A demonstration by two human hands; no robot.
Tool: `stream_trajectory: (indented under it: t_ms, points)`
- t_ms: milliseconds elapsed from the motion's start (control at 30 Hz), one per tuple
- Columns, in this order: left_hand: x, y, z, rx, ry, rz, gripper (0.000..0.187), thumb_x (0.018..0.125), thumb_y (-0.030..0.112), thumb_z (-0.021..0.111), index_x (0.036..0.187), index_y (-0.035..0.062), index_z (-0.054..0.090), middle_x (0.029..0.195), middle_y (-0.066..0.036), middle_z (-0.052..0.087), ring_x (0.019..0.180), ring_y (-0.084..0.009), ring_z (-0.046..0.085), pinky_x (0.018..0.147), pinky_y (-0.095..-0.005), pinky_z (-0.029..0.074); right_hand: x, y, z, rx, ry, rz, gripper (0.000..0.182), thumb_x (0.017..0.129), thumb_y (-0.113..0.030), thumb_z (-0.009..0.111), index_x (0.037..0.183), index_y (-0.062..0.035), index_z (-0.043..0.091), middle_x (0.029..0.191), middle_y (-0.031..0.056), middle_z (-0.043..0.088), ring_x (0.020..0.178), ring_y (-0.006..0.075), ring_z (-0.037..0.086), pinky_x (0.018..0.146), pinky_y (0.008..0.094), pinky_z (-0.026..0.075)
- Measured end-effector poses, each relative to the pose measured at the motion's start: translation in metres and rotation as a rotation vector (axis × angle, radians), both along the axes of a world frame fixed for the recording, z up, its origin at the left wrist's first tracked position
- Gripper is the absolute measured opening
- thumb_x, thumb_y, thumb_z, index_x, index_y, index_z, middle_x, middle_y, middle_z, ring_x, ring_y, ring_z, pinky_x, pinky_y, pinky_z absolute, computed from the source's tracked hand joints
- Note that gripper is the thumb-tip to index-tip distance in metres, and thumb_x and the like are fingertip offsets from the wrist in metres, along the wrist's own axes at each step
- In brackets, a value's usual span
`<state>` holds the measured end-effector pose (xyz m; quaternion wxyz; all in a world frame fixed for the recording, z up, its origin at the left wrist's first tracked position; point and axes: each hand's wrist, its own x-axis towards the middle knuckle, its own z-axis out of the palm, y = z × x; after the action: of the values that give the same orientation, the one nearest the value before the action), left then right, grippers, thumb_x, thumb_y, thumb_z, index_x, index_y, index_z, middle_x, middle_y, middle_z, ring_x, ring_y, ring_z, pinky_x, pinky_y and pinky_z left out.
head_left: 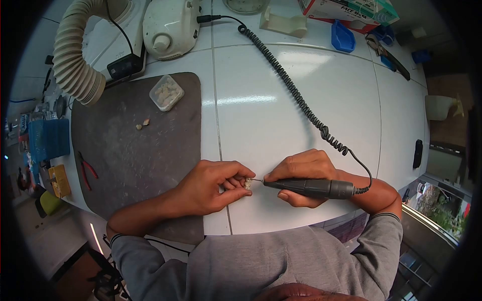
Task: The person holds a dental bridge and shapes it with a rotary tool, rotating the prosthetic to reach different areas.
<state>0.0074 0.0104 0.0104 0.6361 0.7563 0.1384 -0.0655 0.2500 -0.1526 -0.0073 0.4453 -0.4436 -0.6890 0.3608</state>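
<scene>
My right hand (305, 173) is wrapped round a black rotary handpiece (311, 187), which lies level and points left. Its thin metal bit (257, 180) reaches to a small, lumpy, cream tooth-like piece (247, 184). Thumb and fingertips of my left hand (216, 186) pinch that piece and partly cover it. Both hands are close together near the front edge of the white tiled table (261, 215). From the handpiece's rear, a black coiled cord (288, 75) runs up to a white control box (169, 30) at the back.
A grey mat (115, 125) bears a clear tub (166, 93) of cream pieces, two small loose bits (142, 124) and red-handled pliers (88, 170). A ribbed hose (75, 55) hangs over its back left corner. Blue trays (343, 36) and a face mask box (346, 14) stand back right.
</scene>
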Motion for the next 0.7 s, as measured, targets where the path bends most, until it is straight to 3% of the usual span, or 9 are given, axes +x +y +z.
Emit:
stream_trajectory:
  t_ms: [700]
  points:
    - [-0.0006, 0.0002, -0.0008, -0.006, -0.006, -0.008, 0.033, 0.097, 0.013, 0.081, 0.124, -0.002, 0.072, 0.103, -0.013, 0.079, 0.091, -0.0183, 0.079, 0.082, -0.0291, 0.066, -0.0014, 0.001, -0.0001, 0.008, 0.001, -0.008, 0.031, 0.091, -0.021, 0.074, 0.106, 0.0054, 0.076, 0.083, 0.0176, 0.078, 0.068, 0.0261, 0.079, 0.062, 0.033, 0.066]
